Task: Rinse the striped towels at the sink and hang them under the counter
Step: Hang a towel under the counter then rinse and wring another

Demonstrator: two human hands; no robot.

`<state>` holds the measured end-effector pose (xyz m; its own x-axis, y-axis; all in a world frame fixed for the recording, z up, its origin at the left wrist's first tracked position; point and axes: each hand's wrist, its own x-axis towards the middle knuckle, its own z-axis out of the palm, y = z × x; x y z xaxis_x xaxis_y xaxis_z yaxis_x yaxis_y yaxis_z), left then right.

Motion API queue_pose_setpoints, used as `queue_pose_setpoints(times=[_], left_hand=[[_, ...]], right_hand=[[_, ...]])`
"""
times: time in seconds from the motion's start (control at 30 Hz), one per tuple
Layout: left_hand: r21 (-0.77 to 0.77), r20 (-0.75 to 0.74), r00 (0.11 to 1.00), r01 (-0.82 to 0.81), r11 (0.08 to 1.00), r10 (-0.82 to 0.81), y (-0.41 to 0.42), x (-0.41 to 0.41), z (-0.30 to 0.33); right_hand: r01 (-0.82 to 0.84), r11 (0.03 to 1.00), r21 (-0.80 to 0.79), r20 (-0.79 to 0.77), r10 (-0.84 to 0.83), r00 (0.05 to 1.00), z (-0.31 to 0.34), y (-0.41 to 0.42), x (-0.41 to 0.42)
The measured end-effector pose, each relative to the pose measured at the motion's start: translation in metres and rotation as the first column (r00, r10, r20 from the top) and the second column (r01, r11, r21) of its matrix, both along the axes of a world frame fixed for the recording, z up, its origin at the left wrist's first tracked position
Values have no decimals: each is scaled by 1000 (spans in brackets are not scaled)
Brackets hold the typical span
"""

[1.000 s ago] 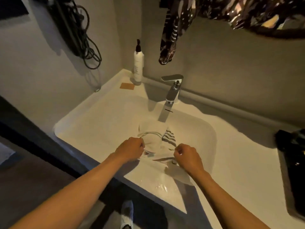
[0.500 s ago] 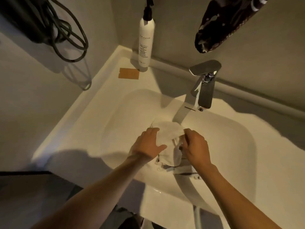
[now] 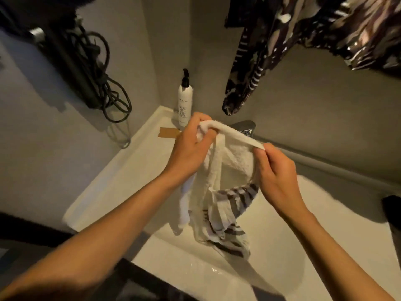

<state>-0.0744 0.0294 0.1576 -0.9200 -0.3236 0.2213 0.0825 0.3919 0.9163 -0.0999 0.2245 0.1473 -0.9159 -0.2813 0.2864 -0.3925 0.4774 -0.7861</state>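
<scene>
A white towel with dark stripes hangs above the white sink basin, held up by its top edge. My left hand grips the left end of that edge, bunched in the fist. My right hand pinches the right end. The striped lower part droops down towards the basin. The chrome tap is mostly hidden behind the towel and my hands.
A white pump bottle stands in the back left corner, with a brown card lying beside it. Dark cables hang on the left wall. A patterned dark cloth hangs overhead. A black object sits at the right edge.
Both hands have lifted the towel up out of the basin and pulled its top edge apart, so it now hangs between them in front of the tap.
</scene>
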Motion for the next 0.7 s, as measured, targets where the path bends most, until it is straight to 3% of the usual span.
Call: queue_pose_setpoints(times=[0.1, 0.2, 0.27, 0.33, 0.4, 0.47, 0.53, 0.6, 0.63, 0.7], left_hand=[[-37, -61, 997, -52, 998, 49, -4, 0, 49], [16, -37, 989, 146, 989, -145, -9, 8, 105], [-264, 69, 971, 237, 935, -227, -7, 14, 131], [-614, 113, 973, 226, 756, -199, -12, 12, 141], [-693, 61, 974, 200, 692, -220, -24, 9, 147], [-467, 31, 964, 248, 849, -265, -28, 7, 149], [-175, 21, 952, 304, 937, -305, -11, 2, 142], [-87, 24, 963, 270, 959, -269, 18, -6, 138], [-37, 34, 960, 279, 960, -278, 28, -5, 139], [249, 38, 906, 401, 882, -422, 27, -2, 137]], right_hand=[[-47, 996, -76, -129, 37, 991, 56, 0, 2], [-83, 990, -116, -288, 46, 957, 118, -1, 6], [-79, 987, -137, -363, 24, 931, 148, -3, 5], [-56, 979, -197, -386, -25, 922, 166, 0, 4], [-31, 974, -226, -362, -54, 931, 168, 2, 8], [-95, 964, -246, -286, 22, 958, 151, 1, 17], [-193, 972, -135, -77, 184, 980, 127, -15, 25], [-236, 970, -53, 159, 242, 957, 100, -36, 24], [-179, 979, -100, 252, 199, 947, 94, -45, 23], [46, 959, -279, 181, 5, 983, 82, -51, 12]])
